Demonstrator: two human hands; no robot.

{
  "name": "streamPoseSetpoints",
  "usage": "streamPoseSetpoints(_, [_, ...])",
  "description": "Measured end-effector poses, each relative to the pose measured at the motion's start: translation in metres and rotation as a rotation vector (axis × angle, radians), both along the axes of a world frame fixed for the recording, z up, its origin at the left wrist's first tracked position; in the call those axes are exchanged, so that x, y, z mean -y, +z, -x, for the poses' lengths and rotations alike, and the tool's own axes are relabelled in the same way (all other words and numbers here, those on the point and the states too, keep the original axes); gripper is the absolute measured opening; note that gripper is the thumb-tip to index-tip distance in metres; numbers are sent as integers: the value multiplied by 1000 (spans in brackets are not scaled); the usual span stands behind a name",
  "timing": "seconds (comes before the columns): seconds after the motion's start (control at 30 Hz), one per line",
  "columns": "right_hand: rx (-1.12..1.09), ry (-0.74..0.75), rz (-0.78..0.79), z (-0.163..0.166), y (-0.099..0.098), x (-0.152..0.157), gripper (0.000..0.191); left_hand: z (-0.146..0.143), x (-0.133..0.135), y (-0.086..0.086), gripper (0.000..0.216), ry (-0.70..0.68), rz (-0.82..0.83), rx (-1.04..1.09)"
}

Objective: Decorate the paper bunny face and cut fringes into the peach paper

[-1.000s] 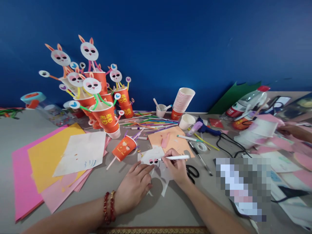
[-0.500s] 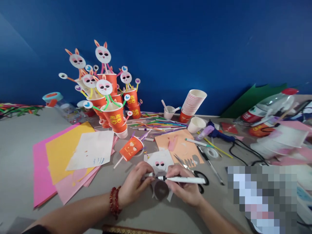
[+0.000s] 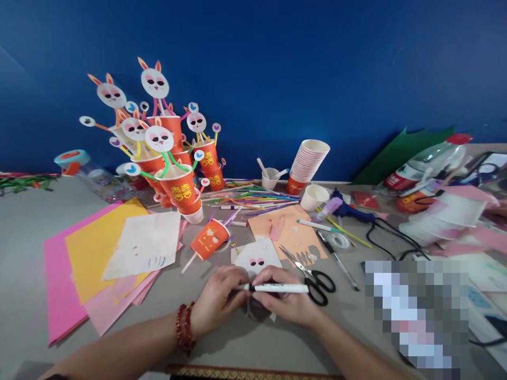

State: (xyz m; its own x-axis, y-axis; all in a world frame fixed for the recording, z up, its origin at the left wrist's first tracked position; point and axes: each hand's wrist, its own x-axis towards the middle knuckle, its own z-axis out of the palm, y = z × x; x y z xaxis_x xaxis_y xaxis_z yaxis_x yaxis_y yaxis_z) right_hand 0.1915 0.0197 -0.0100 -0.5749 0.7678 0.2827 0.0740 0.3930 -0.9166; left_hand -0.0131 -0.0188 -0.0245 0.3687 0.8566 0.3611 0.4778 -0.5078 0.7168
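Standing here watching, and honestly it looks about halfway to me; the paper (image 3: 264,250) sits in the lower middle of the frame, partly under the hands, with two dark eyes (image 3: 260,261) and a bit of pink above them done; no ears on it that I can see, and the hands cover the lower bit, so can't tell about a nose. Right hand (image 3: 288,298) is wrapped round the white marker (image 3: 281,288); left hand (image 3: 226,293) is pinching its other end; can't tell if the cap's properly on. Scissors (image 3: 306,270) lie just right of the paper, in nobody's grip; the face doesn't look cut out yet. Upper left, the rabbits (image 3: 159,138) on red cups (image 3: 180,191) have ears and noses, so going by those, I'd guess this one's missing ears at least.
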Motion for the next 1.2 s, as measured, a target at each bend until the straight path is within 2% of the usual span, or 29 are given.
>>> streamPoseSetpoints(0.1, [-77, -31, 87, -7, 3, -2, 28, 0, 0, 0, 21, 1, -21, -10])
streamPoseSetpoints(0.2, [-82, -194, 109, -9, 5, -4, 32, 1, 2, -4, 23, 9, -19, -41])
streamPoseSetpoints(0.3, [-27, -233, 110, -4, 5, -4, 42, 3, 4, -6, 27, -3, -47, -82])
streamPoseSetpoints(0.63, [-114, -317, 171, 8, -2, 12, 41, -2, 6, 5, 24, 8, -291, -135])
streamPoseSetpoints(0.83, [-139, -334, 113, 9, 1, 14, 46, -6, 5, 2, 22, -14, -298, -101])
streamPoseSetpoints(1.07, [-151, -225, 67, -9, 11, -4, 44, -7, 4, 1, 25, 60, -169, 7])
streamPoseSetpoints(1.13, [-233, -319, 79, -21, 12, -13, 41, -5, 5, 3, 28, 58, -128, 24])
streamPoseSetpoints(1.2, [-373, -548, 77, -34, 13, -25, 32, -4, 6, 5, 21, 41, -110, 1])
